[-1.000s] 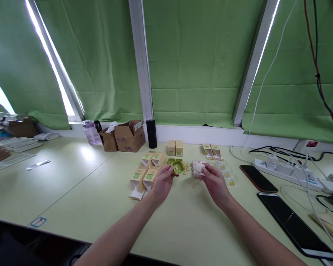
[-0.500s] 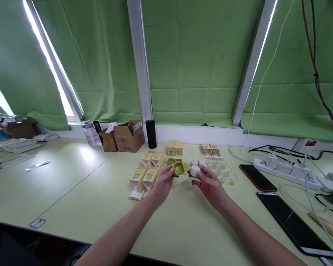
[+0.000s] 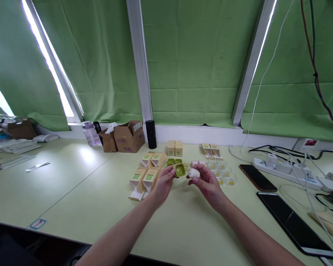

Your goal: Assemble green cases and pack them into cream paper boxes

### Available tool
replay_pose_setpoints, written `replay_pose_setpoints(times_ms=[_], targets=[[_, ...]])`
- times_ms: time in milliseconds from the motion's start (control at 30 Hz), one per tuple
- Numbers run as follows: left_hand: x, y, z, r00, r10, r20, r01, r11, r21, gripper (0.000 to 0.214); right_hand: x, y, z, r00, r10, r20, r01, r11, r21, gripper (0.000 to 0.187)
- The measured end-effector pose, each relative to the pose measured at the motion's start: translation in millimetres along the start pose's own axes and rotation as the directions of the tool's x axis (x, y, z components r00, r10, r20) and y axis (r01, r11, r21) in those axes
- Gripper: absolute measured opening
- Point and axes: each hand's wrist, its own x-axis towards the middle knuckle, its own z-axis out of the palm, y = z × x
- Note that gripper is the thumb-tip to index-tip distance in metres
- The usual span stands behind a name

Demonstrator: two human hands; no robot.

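Observation:
My left hand (image 3: 164, 181) pinches a small green square tray (image 3: 180, 170) by its left side, its hollow facing me. Just to the right, my right hand (image 3: 208, 180) grips a small white rounded piece (image 3: 193, 173) between thumb and fingers, apart from the tray. Behind the held tray lie more green trays (image 3: 174, 161) and several small yellowish pieces (image 3: 186, 166). Pale pink-white pieces (image 3: 198, 162) sit beyond my right hand. Clear round plastic cups (image 3: 223, 172) with yellow centres lie to its right. Open cardboard boxes with green labels (image 3: 144, 179) stand left of my left hand.
Two small closed boxes (image 3: 175, 148) and two open ones (image 3: 211, 151) stand farther back. Phones (image 3: 294, 223), a power strip (image 3: 285, 171) and cables lie on the right. A black cylinder (image 3: 151, 134), cardboard cartons (image 3: 129, 136) and a bottle (image 3: 91, 133) line the wall.
My right hand has turned the white piece onto its side and brought it slightly left, closer to the green tray. The left hand has barely moved.

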Motion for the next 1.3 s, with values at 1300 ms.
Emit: replay_pose_setpoints(times_ms=[1300], targets=[[0.3,0.2,4.0,0.997,0.056,-0.060,-0.027,0.915,0.402,0.049,10.3,4.5,-3.4,0.985,0.025,-0.172,-0.054,0.985,-0.163,0.051]])
